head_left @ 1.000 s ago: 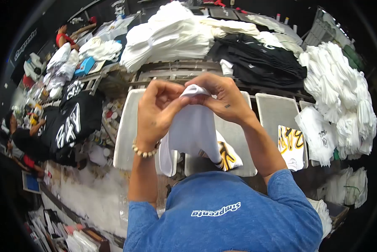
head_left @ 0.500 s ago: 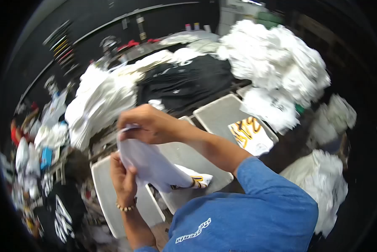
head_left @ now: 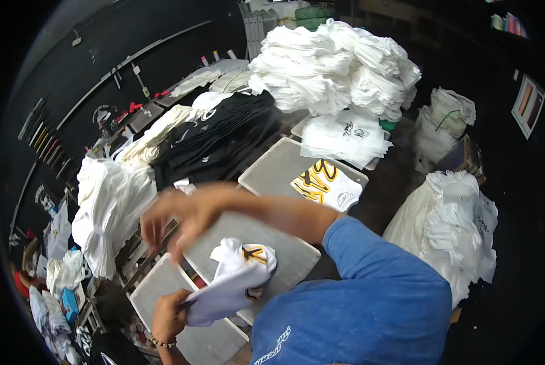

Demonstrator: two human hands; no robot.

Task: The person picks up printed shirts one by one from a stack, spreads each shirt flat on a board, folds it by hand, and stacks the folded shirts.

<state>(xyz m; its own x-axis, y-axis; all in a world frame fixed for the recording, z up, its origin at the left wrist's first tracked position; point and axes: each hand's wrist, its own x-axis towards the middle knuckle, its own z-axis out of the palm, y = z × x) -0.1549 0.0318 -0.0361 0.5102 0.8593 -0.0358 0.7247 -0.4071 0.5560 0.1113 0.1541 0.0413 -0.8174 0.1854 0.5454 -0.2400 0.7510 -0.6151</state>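
My left hand (head_left: 170,313), with a beaded bracelet at its wrist, is closed on one end of a white garment (head_left: 224,298). The garment's other end, bunched and printed in black and yellow, lies on a grey platen (head_left: 290,258). My right hand (head_left: 184,219) is blurred by motion above the platens, apart from the cloth, its fingers spread and nothing seen in them. Beyond my right forearm, a second white piece with yellow and black lettering (head_left: 328,184) lies on another grey platen (head_left: 266,173).
Black garments (head_left: 217,137) are stacked behind the platens, beside white piles (head_left: 111,207). A big white heap (head_left: 339,70) stands at the back, with printed white sheets (head_left: 345,139) before it. White bundles (head_left: 445,231) are at the right. Part of a person in red (head_left: 22,281) shows far left.
The view has swung to the right. My right hand has let go of the white garment and moved off it. My left hand still holds the cloth, now lower and stretched sideways.
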